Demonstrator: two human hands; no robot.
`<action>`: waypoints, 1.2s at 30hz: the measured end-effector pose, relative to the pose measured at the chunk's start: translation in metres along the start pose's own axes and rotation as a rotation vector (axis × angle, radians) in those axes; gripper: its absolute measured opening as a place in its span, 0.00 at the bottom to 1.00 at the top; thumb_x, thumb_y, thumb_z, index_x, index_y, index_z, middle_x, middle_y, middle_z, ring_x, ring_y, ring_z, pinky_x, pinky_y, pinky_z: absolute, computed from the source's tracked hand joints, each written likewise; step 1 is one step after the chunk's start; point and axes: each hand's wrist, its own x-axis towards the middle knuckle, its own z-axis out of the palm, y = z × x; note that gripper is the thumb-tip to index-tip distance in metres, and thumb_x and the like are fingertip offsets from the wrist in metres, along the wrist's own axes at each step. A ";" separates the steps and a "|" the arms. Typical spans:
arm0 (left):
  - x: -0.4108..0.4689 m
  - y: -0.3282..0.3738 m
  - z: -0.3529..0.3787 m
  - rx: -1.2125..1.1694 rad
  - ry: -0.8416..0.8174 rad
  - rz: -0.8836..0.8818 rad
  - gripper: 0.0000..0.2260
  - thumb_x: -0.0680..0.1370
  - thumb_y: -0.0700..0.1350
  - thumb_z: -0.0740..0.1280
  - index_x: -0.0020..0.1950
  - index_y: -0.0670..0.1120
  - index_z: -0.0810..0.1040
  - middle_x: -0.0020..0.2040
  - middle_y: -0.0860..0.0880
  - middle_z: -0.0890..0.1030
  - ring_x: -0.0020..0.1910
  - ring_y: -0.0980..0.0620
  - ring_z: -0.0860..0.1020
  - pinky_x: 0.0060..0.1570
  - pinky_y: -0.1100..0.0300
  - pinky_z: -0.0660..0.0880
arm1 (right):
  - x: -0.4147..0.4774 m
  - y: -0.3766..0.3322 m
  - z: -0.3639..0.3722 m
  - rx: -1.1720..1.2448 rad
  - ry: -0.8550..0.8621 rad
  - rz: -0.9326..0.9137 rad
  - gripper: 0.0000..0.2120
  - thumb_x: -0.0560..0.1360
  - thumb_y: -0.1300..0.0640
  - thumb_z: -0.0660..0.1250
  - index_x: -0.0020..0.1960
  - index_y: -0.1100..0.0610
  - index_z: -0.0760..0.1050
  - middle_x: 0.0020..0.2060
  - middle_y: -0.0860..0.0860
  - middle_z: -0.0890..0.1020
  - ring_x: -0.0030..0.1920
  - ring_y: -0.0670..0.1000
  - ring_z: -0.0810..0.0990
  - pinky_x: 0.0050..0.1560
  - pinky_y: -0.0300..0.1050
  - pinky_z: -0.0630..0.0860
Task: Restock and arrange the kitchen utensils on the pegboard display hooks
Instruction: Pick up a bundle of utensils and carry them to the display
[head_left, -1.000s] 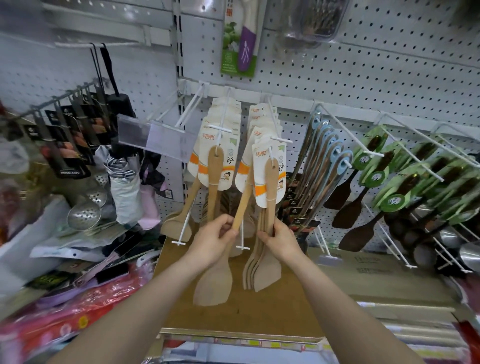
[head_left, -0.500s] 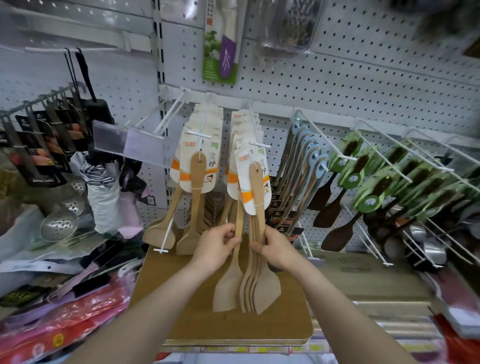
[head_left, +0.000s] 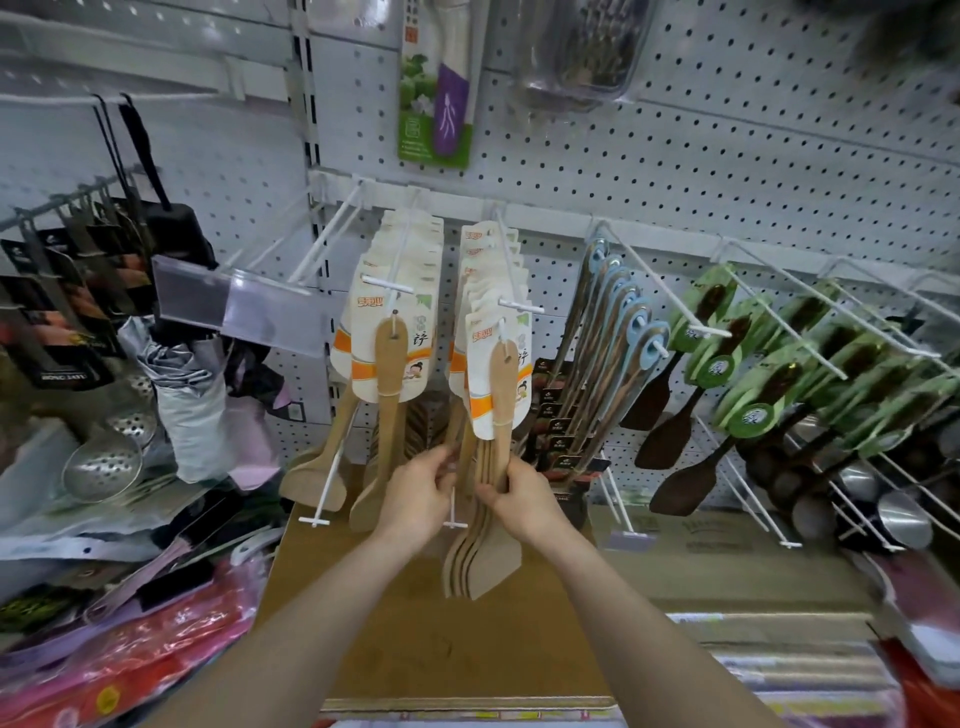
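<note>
Several wooden spatulas (head_left: 485, 551) with white and orange card labels hang bunched on a white pegboard hook (head_left: 511, 304) at the centre. My right hand (head_left: 522, 496) grips their handles from the right. My left hand (head_left: 418, 493) holds the same bunch of handles from the left, fingers curled. A second hook (head_left: 392, 283) to the left carries more labelled wooden spatulas (head_left: 387, 415), apart from both hands.
Blue-tagged utensils (head_left: 618, 353) and dark spatulas on green cards (head_left: 727, 364) hang on hooks to the right, with steel ladles (head_left: 898, 519) beyond. A skimmer (head_left: 101, 462), umbrella (head_left: 192, 405) and packets crowd the left. A brown cardboard box (head_left: 415, 649) lies below the hands.
The spatula my left hand held out to the left has swung right into the bunch. Both hands have come closer together on the handles.
</note>
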 end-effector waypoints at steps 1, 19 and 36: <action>0.002 -0.002 -0.002 0.005 0.009 -0.014 0.19 0.79 0.38 0.63 0.70 0.50 0.72 0.60 0.52 0.79 0.58 0.54 0.77 0.55 0.63 0.71 | 0.004 0.000 0.002 0.004 0.009 0.003 0.14 0.77 0.53 0.68 0.60 0.56 0.75 0.52 0.52 0.81 0.55 0.54 0.80 0.58 0.54 0.77; 0.047 0.000 0.002 0.029 -0.043 -0.098 0.15 0.82 0.41 0.58 0.69 0.47 0.71 0.63 0.44 0.78 0.62 0.43 0.76 0.60 0.55 0.71 | 0.039 -0.014 0.008 0.105 0.056 -0.032 0.21 0.71 0.53 0.74 0.61 0.51 0.73 0.53 0.50 0.82 0.55 0.53 0.80 0.56 0.49 0.77; -0.003 -0.020 -0.019 -0.010 -0.106 -0.007 0.08 0.81 0.43 0.61 0.57 0.52 0.76 0.49 0.54 0.81 0.49 0.54 0.79 0.53 0.51 0.77 | 0.013 -0.001 0.013 0.109 0.088 0.054 0.14 0.75 0.51 0.72 0.57 0.56 0.79 0.49 0.53 0.84 0.51 0.53 0.82 0.53 0.49 0.79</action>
